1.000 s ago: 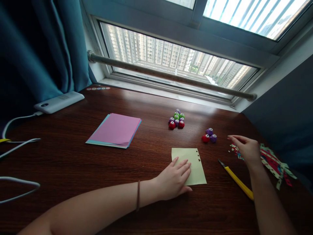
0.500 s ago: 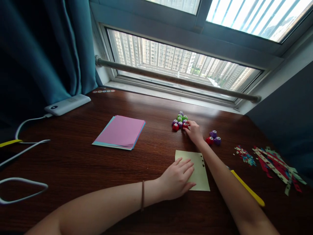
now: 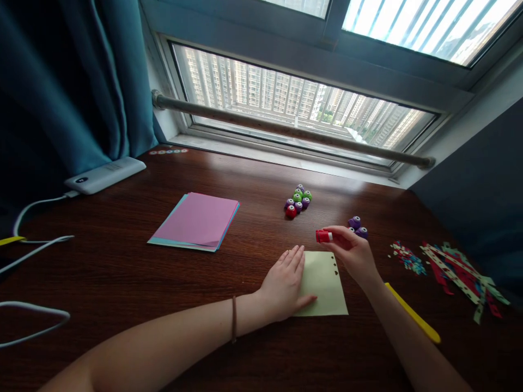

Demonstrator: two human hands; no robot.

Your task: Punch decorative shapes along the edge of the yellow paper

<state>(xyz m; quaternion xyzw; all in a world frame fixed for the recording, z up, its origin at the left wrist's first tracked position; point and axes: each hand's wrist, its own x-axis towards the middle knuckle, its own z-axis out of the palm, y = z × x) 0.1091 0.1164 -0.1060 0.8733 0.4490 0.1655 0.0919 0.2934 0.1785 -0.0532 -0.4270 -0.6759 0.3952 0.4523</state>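
Note:
A pale yellow-green sheet of paper (image 3: 327, 288) lies on the desk with a few small shapes punched out along its upper right edge. My left hand (image 3: 283, 286) rests flat on the sheet's left side, fingers stretched out. Above the sheet's top edge, my right hand (image 3: 353, 250) pinches a small red paper punch (image 3: 324, 236) with a white part, held sideways. A cluster of purple and green punches (image 3: 298, 198) stands further back, with another red punch (image 3: 291, 212) at its front. Behind my right hand are several more punches (image 3: 355, 222), partly hidden.
A stack of coloured paper (image 3: 200, 218) lies to the left. Right of my arm are a yellow-handled tool (image 3: 412, 313), a pile of paper confetti (image 3: 408, 258) and punched paper strips (image 3: 461, 277). A white device (image 3: 108, 174) with a cable sits by the curtain.
My right hand has lifted a red punch from the cluster and brought it back toward the sheet. My left hand has shifted slightly left on the paper, its fingers now closer together.

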